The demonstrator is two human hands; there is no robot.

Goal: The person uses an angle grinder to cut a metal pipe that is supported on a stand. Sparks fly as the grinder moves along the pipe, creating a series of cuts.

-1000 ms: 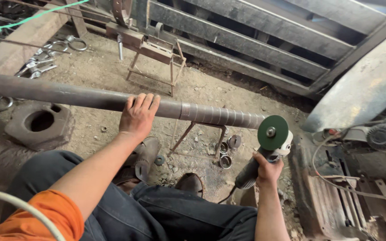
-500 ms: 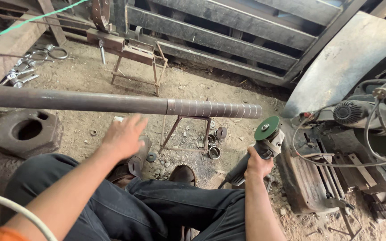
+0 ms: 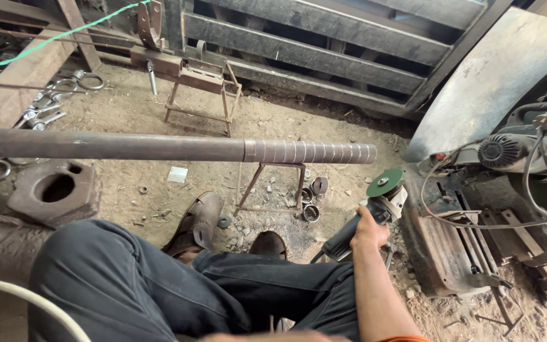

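Head view, workshop floor. Item one: long steel pipe, lying level across a small metal stand, its ribbed end pointing right. Item two: angle grinder with green disc, just below and right of the pipe's ribbed end, gripped in the right hand, fingers wrapped fully round its body. Left hand out of sight. Steel rings lie beneath the pipe's end; a hollow metal block lies below its left stretch.
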